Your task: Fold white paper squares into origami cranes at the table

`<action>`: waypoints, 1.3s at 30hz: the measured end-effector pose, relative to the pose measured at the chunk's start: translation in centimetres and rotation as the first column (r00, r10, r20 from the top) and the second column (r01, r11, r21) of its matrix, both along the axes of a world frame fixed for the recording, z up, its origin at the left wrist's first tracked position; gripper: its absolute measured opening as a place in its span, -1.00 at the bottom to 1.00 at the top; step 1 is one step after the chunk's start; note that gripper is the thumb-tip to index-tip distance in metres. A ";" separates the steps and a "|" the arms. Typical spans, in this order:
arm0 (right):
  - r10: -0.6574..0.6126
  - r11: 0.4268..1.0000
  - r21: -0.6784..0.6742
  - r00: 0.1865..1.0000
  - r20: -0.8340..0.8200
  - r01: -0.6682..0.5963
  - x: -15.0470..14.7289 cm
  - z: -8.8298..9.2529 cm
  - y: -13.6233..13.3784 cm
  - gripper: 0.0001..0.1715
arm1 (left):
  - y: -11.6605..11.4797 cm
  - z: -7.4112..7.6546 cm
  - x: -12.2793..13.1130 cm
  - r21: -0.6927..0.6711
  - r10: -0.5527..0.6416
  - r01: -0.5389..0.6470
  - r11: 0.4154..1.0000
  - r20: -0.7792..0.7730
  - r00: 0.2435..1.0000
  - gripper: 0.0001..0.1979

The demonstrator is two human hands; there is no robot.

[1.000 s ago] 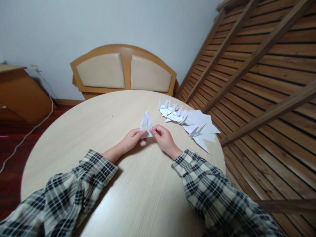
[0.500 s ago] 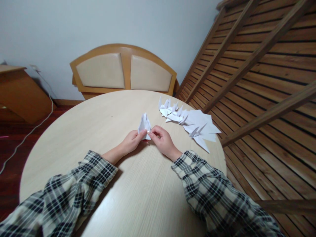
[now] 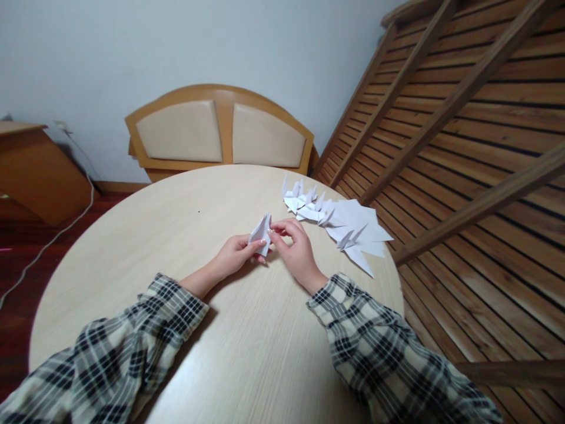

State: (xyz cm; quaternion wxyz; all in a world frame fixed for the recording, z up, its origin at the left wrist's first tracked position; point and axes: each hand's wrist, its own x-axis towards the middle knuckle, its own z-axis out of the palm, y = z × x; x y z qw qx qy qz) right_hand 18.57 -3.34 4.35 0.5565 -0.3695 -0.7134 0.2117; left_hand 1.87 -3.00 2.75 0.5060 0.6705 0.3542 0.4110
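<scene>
A small folded white paper piece (image 3: 261, 231) is pinched between both my hands above the round pale wooden table (image 3: 176, 224). My left hand (image 3: 236, 254) grips its lower left side with thumb and fingers. My right hand (image 3: 295, 246) pinches its upper right edge, fingers curled over it. Both sleeves are plaid. To the right lies a row of several finished folded paper figures (image 3: 309, 203) beside loose white sheets (image 3: 359, 227).
A wooden chair with padded backrest (image 3: 220, 129) stands at the table's far side. Slanted wooden slats (image 3: 463, 147) fill the right. A wooden cabinet (image 3: 30, 168) and a white cable (image 3: 57, 229) are at the left on the dark floor.
The paper piece has tilted and lowered from an upright point to a leaning, more collapsed shape. My right hand has moved up over its top edge. The view shifted slightly.
</scene>
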 end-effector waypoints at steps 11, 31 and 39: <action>-0.087 0.977 -0.209 0.981 -0.173 0.050 -0.5 -0.2 0.0 -0.84 | -0.7 0.9 0.1 -0.011 0.045 -0.047 0.999 -0.114 0.992 -0.70; 0.072 0.953 -0.265 0.958 -0.278 -0.148 -0.4 -0.5 0.4 -0.85 | -0.5 0.3 0.0 -0.050 -0.038 0.038 0.998 -0.006 0.999 -0.64; 0.131 0.888 -0.378 0.931 -0.341 -0.263 -0.8 -0.2 0.1 -0.79 | -0.2 -0.1 -0.1 0.022 0.014 -0.013 1.000 -0.047 0.999 -0.65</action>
